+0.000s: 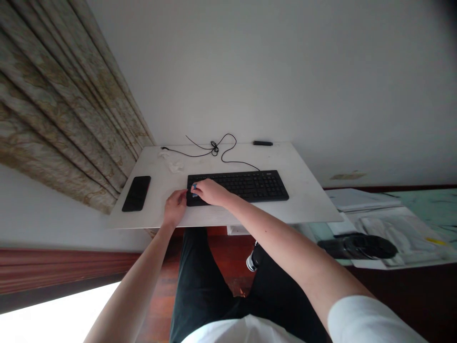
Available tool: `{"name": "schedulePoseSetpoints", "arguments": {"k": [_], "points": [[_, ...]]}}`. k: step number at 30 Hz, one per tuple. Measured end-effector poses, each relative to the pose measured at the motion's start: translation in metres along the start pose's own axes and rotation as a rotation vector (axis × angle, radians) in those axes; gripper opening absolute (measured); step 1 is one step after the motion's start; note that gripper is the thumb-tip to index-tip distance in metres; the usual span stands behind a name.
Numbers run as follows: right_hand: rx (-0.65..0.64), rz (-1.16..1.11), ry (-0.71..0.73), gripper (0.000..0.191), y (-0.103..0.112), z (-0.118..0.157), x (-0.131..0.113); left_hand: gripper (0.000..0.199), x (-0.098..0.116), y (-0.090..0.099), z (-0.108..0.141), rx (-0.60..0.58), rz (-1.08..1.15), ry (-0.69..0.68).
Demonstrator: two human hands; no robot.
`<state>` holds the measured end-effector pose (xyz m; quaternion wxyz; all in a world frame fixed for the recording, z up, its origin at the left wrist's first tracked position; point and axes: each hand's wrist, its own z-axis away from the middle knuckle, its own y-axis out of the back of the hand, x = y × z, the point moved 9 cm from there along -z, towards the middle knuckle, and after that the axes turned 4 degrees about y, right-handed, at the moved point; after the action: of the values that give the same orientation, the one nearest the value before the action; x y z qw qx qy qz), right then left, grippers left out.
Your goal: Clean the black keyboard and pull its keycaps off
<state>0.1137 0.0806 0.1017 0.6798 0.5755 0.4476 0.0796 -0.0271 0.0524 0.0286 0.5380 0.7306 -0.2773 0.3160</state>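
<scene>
A bare left forearm (137, 286) slanting forward and inward, left hand (175, 207) loosely curled, right forearm (266, 228) stretched leftward across the body, right wrist (228, 198) nearly straight, right hand (210, 191) bent into a pinch, close beside the left.

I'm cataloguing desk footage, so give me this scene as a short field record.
Keyboard: black, corded, on white desk
Left hand: at the keyboard's left edge
Right hand: over the keyboard's left end, holding a small blue item, unidentifiable
Cable: loosely tied, behind the keyboard
Phone: dark-screened, left of the keyboard
Black stick: near the wall
</scene>
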Motion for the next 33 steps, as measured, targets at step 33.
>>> {"name": "schedulePoseSetpoints", "arguments": {"k": [33], "points": [[-0.079,0.114,-0.120,0.024,0.021,0.034,0.048,0.035,0.005,0.000,-0.001,0.002,-0.023,-0.007]]}}
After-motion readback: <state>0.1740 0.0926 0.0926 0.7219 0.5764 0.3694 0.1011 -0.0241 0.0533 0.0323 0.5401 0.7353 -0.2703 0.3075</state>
